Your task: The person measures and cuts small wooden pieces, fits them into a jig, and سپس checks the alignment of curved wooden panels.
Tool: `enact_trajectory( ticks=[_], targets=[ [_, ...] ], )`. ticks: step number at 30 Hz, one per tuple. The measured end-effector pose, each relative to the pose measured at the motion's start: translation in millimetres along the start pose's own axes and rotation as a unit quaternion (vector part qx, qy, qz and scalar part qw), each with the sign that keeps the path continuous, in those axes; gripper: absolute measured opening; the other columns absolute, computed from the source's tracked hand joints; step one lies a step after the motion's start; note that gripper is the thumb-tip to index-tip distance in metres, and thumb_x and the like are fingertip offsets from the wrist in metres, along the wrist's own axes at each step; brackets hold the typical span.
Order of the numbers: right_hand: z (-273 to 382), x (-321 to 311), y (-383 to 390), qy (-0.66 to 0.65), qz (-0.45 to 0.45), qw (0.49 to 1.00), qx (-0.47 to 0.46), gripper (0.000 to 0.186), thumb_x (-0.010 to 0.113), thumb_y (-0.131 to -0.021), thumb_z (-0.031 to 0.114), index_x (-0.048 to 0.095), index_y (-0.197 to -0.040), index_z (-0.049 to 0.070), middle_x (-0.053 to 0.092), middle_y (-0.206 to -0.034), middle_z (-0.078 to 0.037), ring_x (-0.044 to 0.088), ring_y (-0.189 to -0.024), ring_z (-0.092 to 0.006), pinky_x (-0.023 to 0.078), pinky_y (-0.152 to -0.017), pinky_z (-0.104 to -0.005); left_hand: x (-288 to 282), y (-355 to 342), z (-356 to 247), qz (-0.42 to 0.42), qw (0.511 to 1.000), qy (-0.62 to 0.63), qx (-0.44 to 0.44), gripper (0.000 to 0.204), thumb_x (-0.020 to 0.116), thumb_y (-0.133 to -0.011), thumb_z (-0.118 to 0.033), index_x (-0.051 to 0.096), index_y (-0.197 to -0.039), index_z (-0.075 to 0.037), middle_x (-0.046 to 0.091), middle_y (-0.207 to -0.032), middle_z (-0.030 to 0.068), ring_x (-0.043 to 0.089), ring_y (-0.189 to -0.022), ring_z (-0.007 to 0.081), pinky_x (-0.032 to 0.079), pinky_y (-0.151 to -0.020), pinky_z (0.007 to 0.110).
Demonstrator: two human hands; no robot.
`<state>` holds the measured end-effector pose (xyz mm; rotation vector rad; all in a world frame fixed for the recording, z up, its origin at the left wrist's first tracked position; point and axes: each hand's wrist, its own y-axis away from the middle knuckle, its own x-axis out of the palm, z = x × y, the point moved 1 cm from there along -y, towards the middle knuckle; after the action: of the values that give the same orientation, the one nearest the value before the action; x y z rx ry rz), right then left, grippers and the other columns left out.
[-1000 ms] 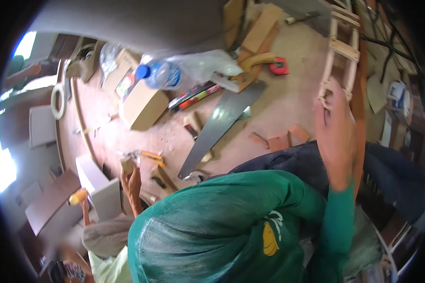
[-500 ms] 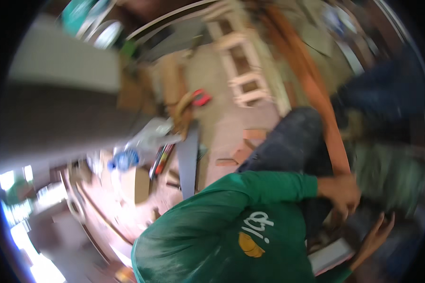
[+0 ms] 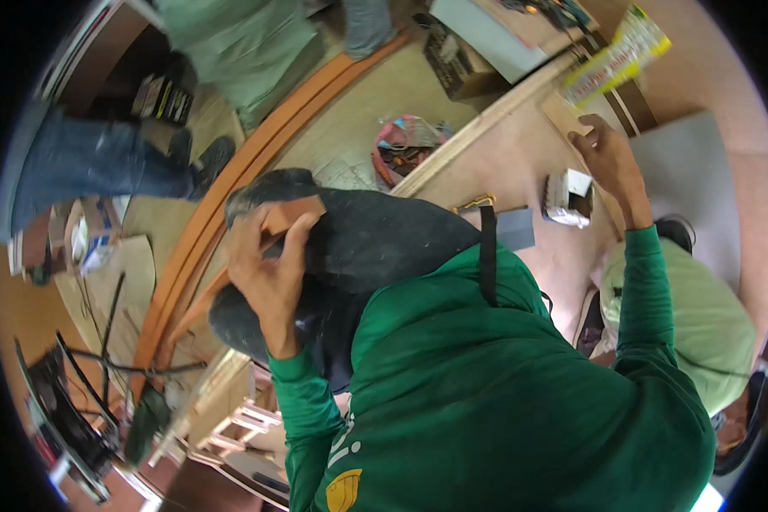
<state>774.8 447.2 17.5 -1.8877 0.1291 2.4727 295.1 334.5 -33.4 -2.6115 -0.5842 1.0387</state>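
Note:
Between the thumb and fingers of my left hand (image 3: pixel 267 271) is a small flat reddish-brown piece (image 3: pixel 293 213), held over my dark trouser leg (image 3: pixel 384 226). Whether it is wood or folded sandpaper I cannot tell. Beyond that hand runs a long, curved reddish-brown wooden strip (image 3: pixel 198 224). My right hand (image 3: pixel 610 162) is raised at the right, fingers apart and loosely curled, with nothing seen in it. Just past its fingertips is a yellow packet (image 3: pixel 619 60). A small open white box (image 3: pixel 569 198) lies beside that wrist.
Someone in blue jeans (image 3: pixel 102 162) stands at the far left. Another person in a light green top (image 3: pixel 678 311) is close on my right. A pink bag of small items (image 3: pixel 405 147) sits ahead, near a pale wooden rail (image 3: pixel 478 128). Black metal legs (image 3: pixel 107 367) stand at lower left.
My view has swung round to the right. My hands, earlier close together near the end of the wooden strip, are now wide apart, and the reddish-brown piece shows in the left one.

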Motion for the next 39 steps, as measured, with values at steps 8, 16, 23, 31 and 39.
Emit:
enact_trajectory(
  ticks=[8, 16, 23, 31, 39],
  targets=[
    [-48.3, 73.9, 38.3, -0.025, 0.201, 0.977, 0.073, 0.041, 0.074, -0.091, 0.031, 0.07, -0.117, -0.001, 0.074, -0.095, -0.022, 0.073, -0.09, -0.037, 0.056, -0.084, -0.0446, 1.0, 0.7, 13.4, 0.017, 0.999, -0.035, -0.026, 0.043, 0.092, -0.081, -0.028, 0.071, -0.107, -0.001, 0.067, -0.1, 0.0092, 0.063, -0.089, 0.0243, 0.053, -0.077, 0.033],
    [-41.0, 179.9, 82.7, 0.123, 0.23, 0.956, -0.132, 0.054, 0.086, -0.079, 0.018, 0.065, -0.128, 0.008, 0.058, -0.131, -0.018, 0.054, -0.13, -0.0386, 0.048, -0.103, -0.0525, 7.3, 3.2, 9.3, -0.001, 0.996, 0.032, -0.08, 0.043, 0.093, -0.078, -0.028, 0.071, -0.106, -0.003, 0.067, -0.096, 0.007, 0.064, -0.088, 0.0231, 0.05, -0.082, 0.034],
    [-5.5, 186.9, 77.3, -0.007, 0.094, 0.978, -0.187, 0.036, 0.076, -0.086, 0.019, 0.065, -0.12, 0.011, 0.059, -0.128, -0.013, 0.054, -0.128, -0.0353, 0.043, -0.102, -0.0546, -0.2, 2.9, 2.1, 0.002, 0.998, -0.053, -0.023, 0.042, 0.093, -0.077, -0.029, 0.071, -0.103, -0.004, 0.066, -0.094, 0.0072, 0.065, -0.087, 0.025, 0.05, -0.081, 0.034],
    [-13.9, 227.2, 24.3, 0.146, 0.217, 0.915, -0.307, 0.034, 0.058, -0.094, 0.03, 0.067, -0.124, 0.018, 0.066, -0.125, -0.01, 0.057, -0.127, -0.0314, 0.044, -0.1, -0.053, 1.5, 2.0, 1.0, -0.001, 0.999, -0.019, -0.031, 0.044, 0.093, -0.076, -0.031, 0.072, -0.104, -0.006, 0.067, -0.091, 0.0067, 0.065, -0.083, 0.0237, 0.046, -0.082, 0.036],
    [-85.0, 178.7, -87.9, 0.269, 0.132, 0.945, -0.13, 0.039, 0.049, -0.094, 0.007, 0.065, -0.129, 0.012, 0.059, -0.137, -0.013, 0.054, -0.13, -0.0344, 0.047, -0.103, -0.053, 0.4, 3.9, 6.0, -0.03, 0.997, -0.064, 0.04, 0.04, 0.093, -0.074, -0.031, 0.073, -0.1, -0.007, 0.066, -0.085, 0.0068, 0.063, -0.078, 0.0276, 0.046, -0.075, 0.039]
  ],
)
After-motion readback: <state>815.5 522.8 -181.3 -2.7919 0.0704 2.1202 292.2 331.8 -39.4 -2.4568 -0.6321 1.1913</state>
